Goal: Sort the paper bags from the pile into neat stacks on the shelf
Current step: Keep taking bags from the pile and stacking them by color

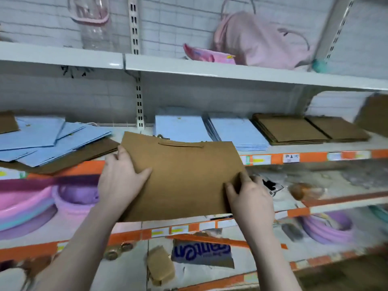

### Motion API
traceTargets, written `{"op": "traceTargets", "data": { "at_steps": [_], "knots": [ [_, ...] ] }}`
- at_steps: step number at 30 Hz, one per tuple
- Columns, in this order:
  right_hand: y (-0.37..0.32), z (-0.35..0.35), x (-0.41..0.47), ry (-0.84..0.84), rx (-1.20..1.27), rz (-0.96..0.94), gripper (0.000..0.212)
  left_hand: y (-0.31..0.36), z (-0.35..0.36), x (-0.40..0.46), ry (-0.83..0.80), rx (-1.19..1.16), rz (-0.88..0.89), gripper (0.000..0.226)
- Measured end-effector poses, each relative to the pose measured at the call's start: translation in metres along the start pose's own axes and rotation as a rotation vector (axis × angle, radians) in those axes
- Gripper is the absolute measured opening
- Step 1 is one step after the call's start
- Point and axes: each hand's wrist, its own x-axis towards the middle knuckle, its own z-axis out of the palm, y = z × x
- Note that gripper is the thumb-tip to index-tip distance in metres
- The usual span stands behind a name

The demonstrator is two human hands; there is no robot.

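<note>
Left hand (120, 178): grips left edge of brown bag (184, 181), thumb on top face, fingers curled under.
Right hand (249, 198): pinches bag's lower right corner, thumb and fingertips on top, rest behind.
Brown bag: held flat between both hands, in front of shelf (315, 151), handle (180, 144) along far edge, tilted slightly, near edge lower.
Pile (52, 141): left on shelf, loose mix of blue bags over brown ones, fanned at odd angles, some overhanging orange shelf edge.
Blue stacks (237, 131): two side by side behind held bag, squared up, flat on shelf; left one partly hidden by bag.
Brown stacks (287, 129): two side by side at right of blue stacks, flat, edges aligned.
Upper shelf (210, 70): pink cloth bag (258, 40) slumped at right, small pink pouch (205, 54) just beside it, clear plastic bag (92, 19) hanging at left.
Lower shelves: pink and purple basins (42, 204) nested at left, purple basins (327, 227) at right.
Hard to make out: brown shape (373, 116) at far right edge, blurred and cut off; brown corner (7, 121) at far left, cut off; lower-shelf clutter smeared; printed blue lettering (202, 252) upside down, unreadable; price labels too small to read.
</note>
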Motion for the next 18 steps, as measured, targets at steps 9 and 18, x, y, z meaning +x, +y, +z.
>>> {"op": "traceTargets", "data": {
  "at_steps": [9,18],
  "knots": [
    [0.193,-0.057,0.056,0.031,-0.076,0.105,0.036,0.182,0.111,-0.051,-0.093,-0.054,0.066,0.089],
    [0.301,-0.053,0.122,0.060,-0.047,0.200,0.039,0.294,0.190,-0.047,-0.126,-0.026,0.137,0.088]
  ]
}}
